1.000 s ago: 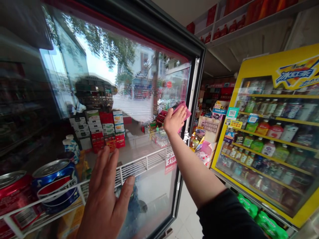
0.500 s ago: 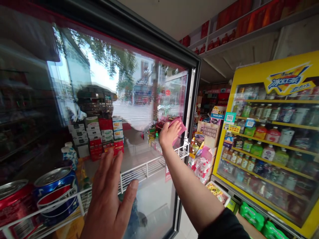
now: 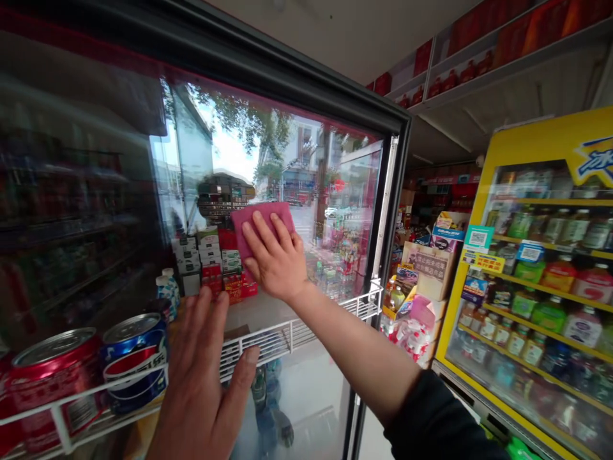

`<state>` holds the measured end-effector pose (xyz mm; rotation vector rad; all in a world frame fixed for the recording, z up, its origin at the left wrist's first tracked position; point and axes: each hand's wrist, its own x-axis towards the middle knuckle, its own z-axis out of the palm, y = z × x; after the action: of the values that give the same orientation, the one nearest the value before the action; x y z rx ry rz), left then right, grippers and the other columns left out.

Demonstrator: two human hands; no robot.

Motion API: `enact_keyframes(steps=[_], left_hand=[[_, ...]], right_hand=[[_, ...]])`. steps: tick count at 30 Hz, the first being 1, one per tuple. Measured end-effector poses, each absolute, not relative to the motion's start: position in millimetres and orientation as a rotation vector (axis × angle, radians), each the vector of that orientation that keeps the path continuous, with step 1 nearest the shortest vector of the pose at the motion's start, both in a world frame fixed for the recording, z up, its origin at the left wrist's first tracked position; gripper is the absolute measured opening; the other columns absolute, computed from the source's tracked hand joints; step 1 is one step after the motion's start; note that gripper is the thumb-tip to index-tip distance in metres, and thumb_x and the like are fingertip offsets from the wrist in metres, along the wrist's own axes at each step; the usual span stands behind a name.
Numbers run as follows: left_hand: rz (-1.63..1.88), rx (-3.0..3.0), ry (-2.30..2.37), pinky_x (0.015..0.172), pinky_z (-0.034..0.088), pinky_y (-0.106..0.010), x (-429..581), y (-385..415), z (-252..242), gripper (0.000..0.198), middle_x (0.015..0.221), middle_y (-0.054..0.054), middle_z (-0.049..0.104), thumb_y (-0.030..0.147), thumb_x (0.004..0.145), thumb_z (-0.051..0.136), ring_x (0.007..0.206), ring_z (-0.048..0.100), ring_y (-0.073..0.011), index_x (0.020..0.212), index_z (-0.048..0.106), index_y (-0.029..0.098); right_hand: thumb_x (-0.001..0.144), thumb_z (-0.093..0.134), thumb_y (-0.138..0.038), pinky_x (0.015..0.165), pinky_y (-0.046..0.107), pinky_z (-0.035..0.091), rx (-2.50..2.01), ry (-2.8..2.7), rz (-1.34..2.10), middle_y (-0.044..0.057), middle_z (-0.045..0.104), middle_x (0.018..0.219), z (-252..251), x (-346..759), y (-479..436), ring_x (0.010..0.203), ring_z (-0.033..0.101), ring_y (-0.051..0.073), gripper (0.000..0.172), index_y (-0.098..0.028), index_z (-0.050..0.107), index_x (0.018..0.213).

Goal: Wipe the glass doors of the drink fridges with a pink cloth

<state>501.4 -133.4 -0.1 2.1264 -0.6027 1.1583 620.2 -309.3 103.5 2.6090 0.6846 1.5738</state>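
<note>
My right hand presses a pink cloth flat against the glass door of a drinks fridge, near the middle of the pane. My left hand lies open on the same glass lower down, fingers spread. Behind the glass, a white wire shelf holds a blue cola can and a red can at the lower left. The door's black frame runs down the right side.
A yellow drinks cooler full of bottles stands at the right. Cardboard boxes and packets are stacked between it and the fridge door. High shelves carry red boxes. The glass reflects a street and stacked cartons.
My right hand has slid the pink cloth leftward across the glass, from the door's right edge to the middle of the pane. My left hand has stayed flat on the glass.
</note>
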Motion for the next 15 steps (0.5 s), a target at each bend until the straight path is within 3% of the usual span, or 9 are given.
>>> enact_keyframes(steps=[3,6,15], left_hand=[[1.177,2.156,-0.568,0.141,0.023,-0.065,501,-144,0,0.081,0.190,-0.005,0.017,0.041,0.110,0.054,0.176,0.017,-0.0344,0.181,0.015,0.037],[1.206,2.166,-0.552,0.141,0.024,-0.066,499,-159,3,0.081,0.190,-0.005,0.018,0.040,0.110,0.054,0.176,0.018,-0.0347,0.181,0.015,0.038],[1.215,2.220,-0.528,0.139,0.026,-0.068,497,-192,7,0.083,0.190,-0.007,0.015,0.040,0.110,0.056,0.176,0.016,-0.0355,0.181,0.013,0.039]], right_hand=[[0.114,0.040,-0.060,0.143,0.059,0.013,2.587,0.848,1.454,-0.005,0.027,0.186,112,626,-344,0.176,0.016,0.027,0.068,-0.037,0.033,0.177],[0.112,0.049,-0.059,0.142,0.062,0.000,2.612,0.867,1.462,0.000,0.026,0.187,119,631,-385,0.177,0.011,0.029,0.074,-0.031,0.033,0.178],[0.103,0.050,-0.046,0.140,0.070,0.002,2.743,0.207,1.691,0.023,0.015,0.188,118,636,-535,0.177,-0.002,0.036,0.087,0.000,0.029,0.175]])
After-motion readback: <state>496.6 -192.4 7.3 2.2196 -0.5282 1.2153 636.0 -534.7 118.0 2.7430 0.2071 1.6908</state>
